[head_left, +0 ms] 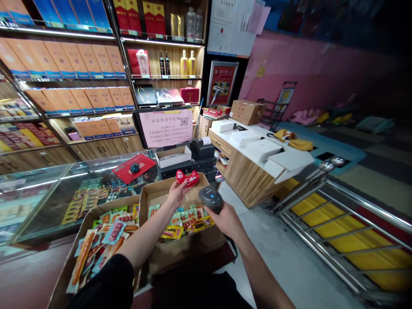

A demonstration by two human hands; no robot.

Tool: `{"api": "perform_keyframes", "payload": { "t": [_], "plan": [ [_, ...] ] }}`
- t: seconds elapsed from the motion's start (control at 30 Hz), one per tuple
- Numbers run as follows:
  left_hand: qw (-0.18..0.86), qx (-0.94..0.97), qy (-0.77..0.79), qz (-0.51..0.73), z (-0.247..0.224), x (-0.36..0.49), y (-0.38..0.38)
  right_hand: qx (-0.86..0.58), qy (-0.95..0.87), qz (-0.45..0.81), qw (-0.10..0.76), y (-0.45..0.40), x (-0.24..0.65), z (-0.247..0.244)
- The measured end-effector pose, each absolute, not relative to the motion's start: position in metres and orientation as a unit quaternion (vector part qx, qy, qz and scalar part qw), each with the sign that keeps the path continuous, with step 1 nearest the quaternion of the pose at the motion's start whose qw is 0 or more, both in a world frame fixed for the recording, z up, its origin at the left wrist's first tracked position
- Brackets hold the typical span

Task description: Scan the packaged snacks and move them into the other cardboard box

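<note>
My left hand (177,194) pinches a small red packet (188,178) with white marks, raised above the far part of a cardboard box (151,191). In my right hand (228,221) is a dark handheld scanner (210,196) with a small blue light, its head beside the box's right edge. Several wrapped snacks, some in a yellow packet (172,232), lie in that box. A second open carton (62,270) at the left holds several packaged sausages (83,256); my left forearm hides part of it.
Behind the boxes are a glass display case (41,201), a black receipt printer (202,150) and a pink sign (167,128). A white-topped counter (225,133) stands right of centre, a metal railing (341,223) at the right. Stocked shelves (64,77) fill the back left.
</note>
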State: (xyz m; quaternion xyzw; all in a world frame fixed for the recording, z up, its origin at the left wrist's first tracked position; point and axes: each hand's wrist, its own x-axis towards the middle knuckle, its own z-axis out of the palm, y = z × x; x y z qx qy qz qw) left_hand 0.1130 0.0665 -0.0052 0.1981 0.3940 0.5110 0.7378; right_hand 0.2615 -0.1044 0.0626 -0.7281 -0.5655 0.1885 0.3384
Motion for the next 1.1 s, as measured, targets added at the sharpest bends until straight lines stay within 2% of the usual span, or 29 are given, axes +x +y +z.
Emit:
{"api": "perform_keyframes", "payload": {
  "t": [0.2,0.8,0.97,1.1],
  "plan": [
    [0.740,0.243,0.365,0.510,-0.002,0.120,0.062,-0.720,-0.564,0.159,0.372,-0.101,0.263,0.065],
    [0.722,0.280,0.397,0.493,0.003,0.118,0.061,-0.710,-0.571,0.158,0.380,-0.098,0.261,0.061],
    [0.707,0.277,0.390,0.522,-0.003,0.091,0.060,-0.694,-0.593,0.170,0.371,-0.092,0.260,0.059],
    [0.667,0.257,0.400,0.573,-0.004,0.031,0.053,-0.695,-0.606,0.177,0.344,-0.081,0.261,0.056]
  ]
}}
